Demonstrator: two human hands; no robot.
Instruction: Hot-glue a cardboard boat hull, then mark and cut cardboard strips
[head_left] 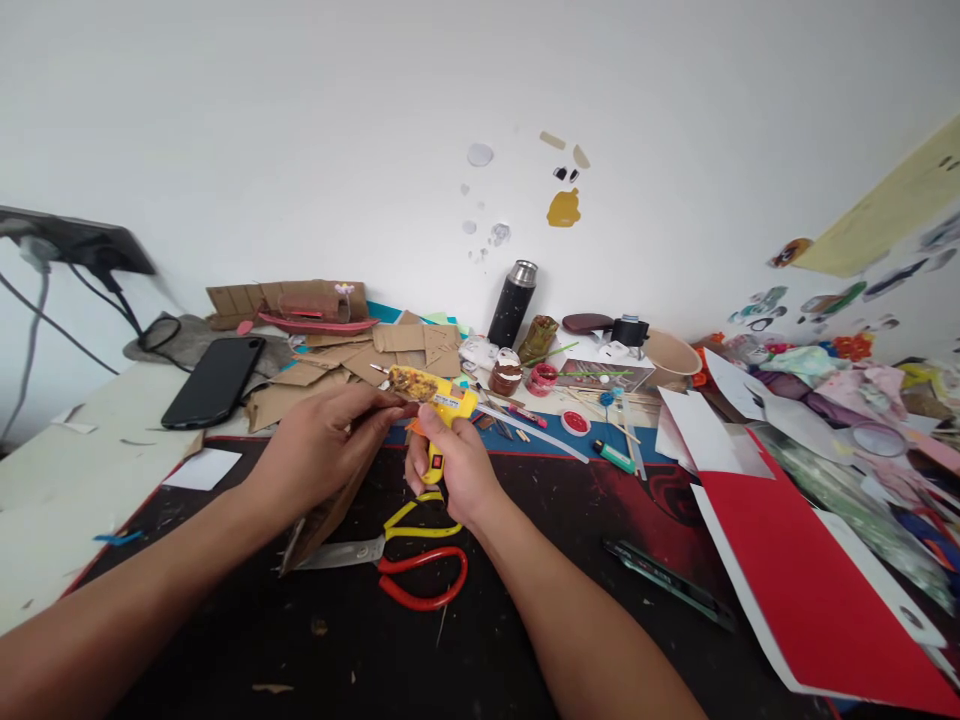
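Note:
My right hand (459, 462) is wrapped round a yellow glue gun (452, 402) with a clear glue stick (536, 432) coming out of its back. The gun's metal tip points left, over my left hand. Fingers pinched, my left hand (322, 440) holds a piece of brown cardboard (341, 508) that hangs down towards the mat. Scissors (367, 552) with one yellow and one red handle lie below both hands, their blades partly behind the cardboard's lower end.
A black phone (214, 382) lies at the left, beside cardboard scraps (375, 360). Behind the hands stand a black flask (513, 304) and small jars (505, 373). A cutter (667, 582) and red sheet (817, 580) lie at the right of the dark mat (547, 560).

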